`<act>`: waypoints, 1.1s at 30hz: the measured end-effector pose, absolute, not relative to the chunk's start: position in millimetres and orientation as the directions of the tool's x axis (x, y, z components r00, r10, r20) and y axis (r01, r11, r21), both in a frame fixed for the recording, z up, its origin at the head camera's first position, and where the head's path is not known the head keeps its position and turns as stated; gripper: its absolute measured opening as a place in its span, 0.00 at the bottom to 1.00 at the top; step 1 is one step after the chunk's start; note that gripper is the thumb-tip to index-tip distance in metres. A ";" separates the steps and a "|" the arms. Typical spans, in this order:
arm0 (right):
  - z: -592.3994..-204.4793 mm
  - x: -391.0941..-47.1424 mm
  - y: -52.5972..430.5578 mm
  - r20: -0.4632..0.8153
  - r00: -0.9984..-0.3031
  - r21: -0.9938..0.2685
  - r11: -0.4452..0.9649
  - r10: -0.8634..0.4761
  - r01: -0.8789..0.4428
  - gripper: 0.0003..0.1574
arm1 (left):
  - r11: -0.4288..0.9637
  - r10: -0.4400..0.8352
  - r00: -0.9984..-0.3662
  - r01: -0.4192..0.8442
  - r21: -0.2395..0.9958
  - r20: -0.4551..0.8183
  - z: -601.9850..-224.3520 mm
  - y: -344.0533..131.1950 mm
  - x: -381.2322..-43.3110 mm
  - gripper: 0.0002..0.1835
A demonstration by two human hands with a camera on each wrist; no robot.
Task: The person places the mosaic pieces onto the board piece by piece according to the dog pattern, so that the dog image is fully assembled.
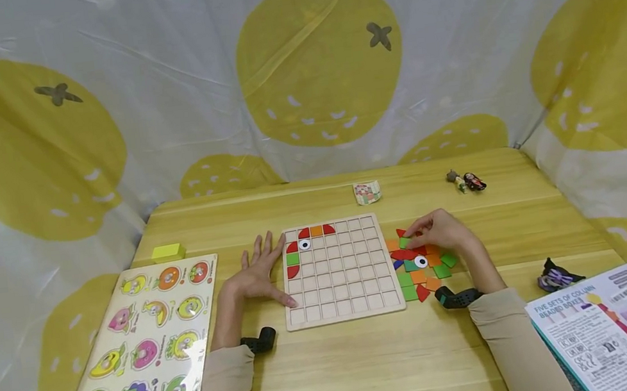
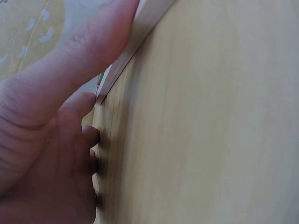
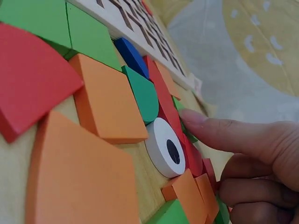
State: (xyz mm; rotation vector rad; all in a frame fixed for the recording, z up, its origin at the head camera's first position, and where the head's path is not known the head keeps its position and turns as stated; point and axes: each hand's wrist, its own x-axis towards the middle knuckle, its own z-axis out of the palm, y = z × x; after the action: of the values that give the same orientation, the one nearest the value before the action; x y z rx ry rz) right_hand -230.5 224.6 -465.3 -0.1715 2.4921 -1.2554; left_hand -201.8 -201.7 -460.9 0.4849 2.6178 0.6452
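Note:
A wooden grid board (image 1: 341, 270) lies mid-table, with red quarter-round tiles, an orange tile (image 1: 316, 230), a green tile (image 1: 293, 259) and a round eye tile (image 1: 304, 245) in its upper left cells. My left hand (image 1: 256, 278) is spread along the board's left edge, its thumb at the lower left corner; the left wrist view shows that thumb against the board's side. At the loose tiles right of the board, my right hand (image 1: 438, 231) pinches a green tile (image 1: 405, 242) between thumb and fingers. Around it lie red, orange and green tiles and another eye tile (image 3: 165, 147).
A fruit puzzle board (image 1: 151, 349) lies at the left, a yellow block (image 1: 168, 253) behind it. A small picture card (image 1: 368, 192) and little figures (image 1: 467, 181) lie at the back. At the right are a printed box (image 1: 613, 329) and a dark purple item (image 1: 557, 275).

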 end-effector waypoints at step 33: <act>-467.0 -269.0 208.6 -0.211 -0.945 -0.784 0.621 -0.250 0.011 0.15 | 0.836 0.413 -0.863 0.234 0.496 -0.290 -461.9 -200.9 -200.8 0.78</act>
State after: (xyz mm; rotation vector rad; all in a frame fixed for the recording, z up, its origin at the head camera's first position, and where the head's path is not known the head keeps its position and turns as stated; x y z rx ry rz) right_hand -269.0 208.6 -467.0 -0.1936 2.5466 -1.2350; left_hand -200.8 -200.9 -461.9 0.4831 2.6260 0.6394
